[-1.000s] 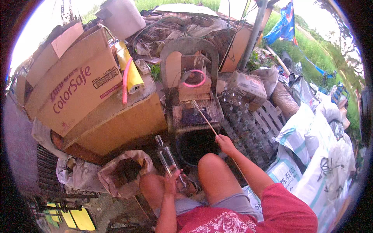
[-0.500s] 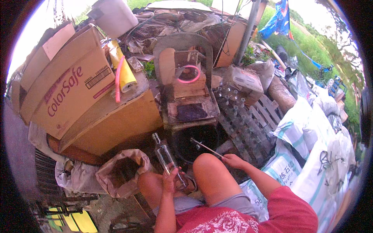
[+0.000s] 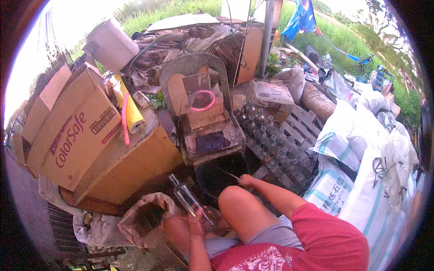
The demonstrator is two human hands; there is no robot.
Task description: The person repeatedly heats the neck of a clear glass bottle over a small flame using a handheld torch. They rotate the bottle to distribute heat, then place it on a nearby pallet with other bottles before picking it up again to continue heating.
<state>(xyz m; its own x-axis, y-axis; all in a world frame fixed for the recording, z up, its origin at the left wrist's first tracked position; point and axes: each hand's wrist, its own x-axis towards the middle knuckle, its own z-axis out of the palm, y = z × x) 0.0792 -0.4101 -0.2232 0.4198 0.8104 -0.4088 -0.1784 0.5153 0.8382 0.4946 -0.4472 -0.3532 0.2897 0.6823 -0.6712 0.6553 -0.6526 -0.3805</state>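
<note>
One head-worn fisheye view looks steeply down from just above the seated person's knees, close on both hands. It faces forward over a cardboard box at left and white sacks at right, grass bending along the top rim.

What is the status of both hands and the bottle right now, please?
Left hand grips clear glass bottle, neck tilted up-left. Right hand holds thin rod over dark bucket. Right knee between the hands.
</note>
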